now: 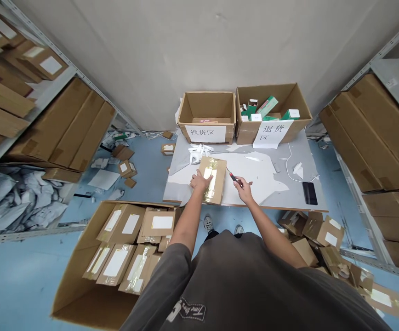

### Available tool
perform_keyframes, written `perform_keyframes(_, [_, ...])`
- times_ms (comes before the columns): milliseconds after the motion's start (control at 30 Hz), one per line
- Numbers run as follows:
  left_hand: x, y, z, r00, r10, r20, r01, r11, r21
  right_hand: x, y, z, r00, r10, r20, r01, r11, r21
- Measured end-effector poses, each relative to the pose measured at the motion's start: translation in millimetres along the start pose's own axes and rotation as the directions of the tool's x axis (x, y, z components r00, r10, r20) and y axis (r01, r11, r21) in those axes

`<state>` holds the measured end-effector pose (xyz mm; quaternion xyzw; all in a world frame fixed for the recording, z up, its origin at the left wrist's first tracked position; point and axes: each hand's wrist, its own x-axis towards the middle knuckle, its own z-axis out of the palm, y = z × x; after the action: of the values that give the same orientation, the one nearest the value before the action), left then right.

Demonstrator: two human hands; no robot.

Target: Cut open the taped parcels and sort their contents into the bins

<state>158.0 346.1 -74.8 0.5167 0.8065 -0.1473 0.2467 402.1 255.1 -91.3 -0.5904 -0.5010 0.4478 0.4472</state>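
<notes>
Bench [282,201]: scraps [198,153] at eleven o'clock from the carton [219,186], just beside its far corner; left bin [185,130] at twelve; right bin [300,108], with green-and-white boxes [267,106], between one and two; phone [310,193] and cable [288,171] at three
Floor [20,280]: big box [82,264] of parcels [116,264] at eight; carton heap [327,234] at four
In the way: left hand [200,181] covers part of the carton's left side
Carton: on the bench's near edge; flat, long axis roughly twelve to six; tape [214,172] runs lengthwise
Left hand: fingers spread, resting on the carton
Right hand [242,189]: closed around the knife [233,176], blade toward eleven, at the carton's right edge
Unclear: whether the blade touches; handle end, inside the fist; pinkish thing [208,121] in the left bin; some parcels, behind the left arm [190,212]; shelf stock [4,99], cut off at nine
</notes>
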Motion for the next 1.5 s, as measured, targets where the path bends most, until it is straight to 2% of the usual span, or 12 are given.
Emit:
perform_keyframes(100, [-3.8,-6.7,-2.0,0.999,0.025,0.040,-0.026,1.000,0.013,1.3,0.3,2.0,1.000,-0.004,0.005,0.004,1.000,-0.001])
perform_keyframes(200, [-3.9,-27.4,-11.8,0.956,0.293,-0.030,-0.287,0.949,0.133,1.4,0.3,-0.1,1.000,-0.010,-0.005,0.010,1.000,-0.024])
perform_keyframes(233, [-3.0,-35.6,-15.7,0.906,0.420,-0.049,-0.405,0.895,0.186,1.3,0.2,-1.2,1.000,-0.009,-0.016,0.008,0.999,-0.036])
perform_keyframes(300, [-0.5,-50.0,-22.0,0.755,0.656,0.004,-0.631,0.725,0.277,1.0,0.2,-3.3,0.999,0.000,-0.042,-0.003,0.998,-0.060])
perform_keyframes(400, [3.5,-59.6,-23.1,0.542,0.819,0.187,-0.822,0.470,0.321,0.3,1.1,-4.4,0.998,0.023,-0.064,-0.029,0.996,-0.082])
perform_keyframes(467, [6.0,-58.2,-19.3,0.480,0.836,0.266,-0.863,0.397,0.311,-0.3,2.5,-3.8,0.997,0.034,-0.064,-0.040,0.995,-0.091])
perform_keyframes(533, [9.0,-53.5,-15.0,0.462,0.836,0.297,-0.874,0.373,0.310,-0.8,4.1,-3.0,0.998,0.041,-0.054,-0.046,0.995,-0.093])
perform_keyframes(733, [13.2,-38.0,-8.8,0.464,0.837,0.292,-0.855,0.336,0.394,2.1,2.1,-5.8,0.997,0.079,-0.020,-0.080,0.997,-0.024])
perform_keyframes(933, [2.7,-26.6,-4.2,0.439,0.857,0.271,-0.854,0.306,0.420,10.1,-14.8,-14.8,0.990,0.142,0.023,-0.143,0.977,0.160])
perform_keyframes(1167, [-15.6,-23.3,2.4,0.602,0.788,0.129,-0.764,0.521,0.380,20.4,-25.6,-22.8,0.953,0.293,0.082,-0.301,0.874,0.380])
perform_keyframes(1400, [-33.5,-0.2,14.3,0.768,0.639,-0.034,-0.588,0.726,0.355,30.8,-31.6,-33.6,0.962,0.261,0.077,-0.270,0.879,0.392])
perform_keyframes(1500, [-34.6,10.0,15.1,0.793,0.609,-0.021,-0.561,0.744,0.362,34.7,-28.8,-41.3,0.966,0.248,0.078,-0.260,0.905,0.338])
